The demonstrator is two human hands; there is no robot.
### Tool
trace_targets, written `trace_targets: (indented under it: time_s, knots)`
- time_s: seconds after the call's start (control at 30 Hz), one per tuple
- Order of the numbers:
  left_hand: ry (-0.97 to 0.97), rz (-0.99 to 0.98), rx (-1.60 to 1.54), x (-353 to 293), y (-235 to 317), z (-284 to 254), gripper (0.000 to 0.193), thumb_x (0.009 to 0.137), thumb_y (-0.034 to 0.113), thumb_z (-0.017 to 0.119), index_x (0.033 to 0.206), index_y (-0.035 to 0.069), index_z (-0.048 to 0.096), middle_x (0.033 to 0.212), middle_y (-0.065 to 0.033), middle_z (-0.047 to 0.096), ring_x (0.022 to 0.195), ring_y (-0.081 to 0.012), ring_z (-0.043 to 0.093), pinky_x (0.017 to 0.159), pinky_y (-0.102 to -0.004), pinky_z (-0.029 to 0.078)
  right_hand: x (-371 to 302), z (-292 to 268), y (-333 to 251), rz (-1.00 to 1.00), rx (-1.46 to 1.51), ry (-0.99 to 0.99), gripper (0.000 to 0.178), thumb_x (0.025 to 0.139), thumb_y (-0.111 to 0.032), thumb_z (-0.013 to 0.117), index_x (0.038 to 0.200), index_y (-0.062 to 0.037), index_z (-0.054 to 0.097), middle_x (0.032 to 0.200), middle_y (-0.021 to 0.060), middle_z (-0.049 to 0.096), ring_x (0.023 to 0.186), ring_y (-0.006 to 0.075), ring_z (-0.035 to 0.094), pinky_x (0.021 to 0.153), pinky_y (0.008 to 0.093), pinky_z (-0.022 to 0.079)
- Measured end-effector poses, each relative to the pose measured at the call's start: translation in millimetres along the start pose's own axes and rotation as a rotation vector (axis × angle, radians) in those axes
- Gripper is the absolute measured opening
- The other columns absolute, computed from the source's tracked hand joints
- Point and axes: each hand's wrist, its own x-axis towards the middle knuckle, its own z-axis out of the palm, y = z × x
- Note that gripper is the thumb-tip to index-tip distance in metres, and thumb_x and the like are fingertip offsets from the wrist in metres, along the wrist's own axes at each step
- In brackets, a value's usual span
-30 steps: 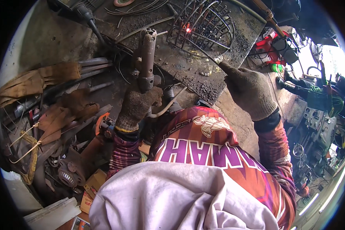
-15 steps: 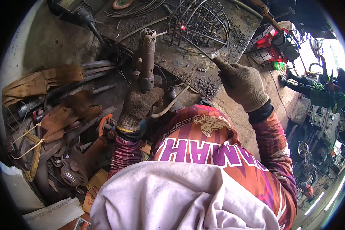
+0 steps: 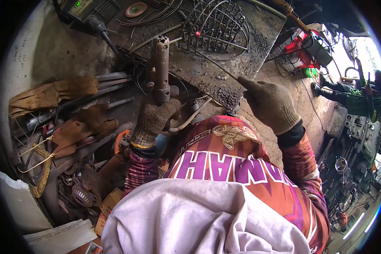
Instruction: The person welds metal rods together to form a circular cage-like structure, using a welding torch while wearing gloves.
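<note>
My left hand [image 3: 153,116], in a dirty knit glove, is wrapped round a worn brown welding electrode holder [image 3: 162,70]. The holder stands upright, with side holes and a short pale rod stub at its jaws. A pale cable [image 3: 194,114] curves away beside this hand. My right hand [image 3: 275,103], gloved too, is closed on a thin dark metal rod [image 3: 219,65]. That rod slants up and left to the near side of a round frame of bent bars and upright pegs [image 3: 224,29]. One spot on the frame glows red.
Dark grit covers the metal worktable [image 3: 207,78]. A grinding disc [image 3: 136,9] and a welding machine [image 3: 89,10] are at the far left. Brown leather pieces [image 3: 55,95] lie over pipes on the left. At the right, another person [image 3: 364,99] is near machinery.
The rod's tip has come slightly down and away from the glowing spot, which has dimmed and shrunk. My right hand has shifted slightly right and down; both grips stay the same.
</note>
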Motion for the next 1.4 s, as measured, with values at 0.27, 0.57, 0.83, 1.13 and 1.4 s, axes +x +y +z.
trace_targets:
  time_s: [0.27,0.57,0.83,1.13,1.4]
  knots:
    - [-0.007,0.083,-0.083,7.4,-2.1,-0.6,0.04,0.089,0.006,0.07,0.126,-0.005,0.059,0.078,-0.0093,0.067,0.064,-0.017,0.066,0.059,-0.0303,0.053,-37.0,18.9,21.8,0.135,0.275,-0.057,0.042,0.095,-0.022,0.063,0.136,-0.0146,0.064,0.09,0.0178,0.073,0.082,0.0372,0.072,0.071,0.0465,0.057]
    - [0.004,0.104,-0.083,19.6,-0.5,1.4,0.042,0.088,0.008,0.072,0.126,-0.005,0.061,0.081,-0.01,0.067,0.066,-0.0191,0.067,0.062,-0.032,0.056,-23.8,30.5,17.4,0.084,0.352,0.024,0.041,0.096,-0.023,0.063,0.136,-0.0166,0.065,0.084,0.0175,0.071,0.077,0.038,0.071,0.068,0.0476,0.056]
    - [-0.006,0.085,-0.121,18.6,-2.4,-0.9,0.039,0.089,0.005,0.071,0.125,-0.005,0.06,0.08,-0.0101,0.069,0.067,-0.0161,0.066,0.061,-0.03,0.052,6.8,0.8,-14.2,0.119,0.078,-0.016,0.036,0.096,-0.023,0.059,0.131,-0.017,0.066,0.074,0.0162,0.068,0.068,0.0374,0.068,0.06,0.0494,0.053]
    - [0.029,0.032,-0.1,13.0,-4.9,-9.7,0.042,0.089,0.008,0.069,0.128,-0.004,0.06,0.084,-0.01,0.067,0.07,-0.019,0.068,0.064,-0.0313,0.056,34.6,5.5,-12.3,0.043,-0.006,-0.027,0.038,0.096,-0.022,0.062,0.133,-0.019,0.067,0.075,0.016,0.067,0.069,0.0366,0.067,0.061,0.0486,0.052]
    - [0.039,0.052,-0.094,17.0,-11.9,-15.7,0.039,0.088,0.009,0.073,0.125,-0.001,0.064,0.089,-0.0069,0.068,0.072,-0.0157,0.068,0.069,-0.03,0.058,36.8,13.3,16.0,-0.051,0.051,-0.078,0.044,0.096,-0.023,0.061,0.14,-0.0194,0.062,0.083,0.0132,0.07,0.074,0.0341,0.07,0.064,0.0459,0.054]
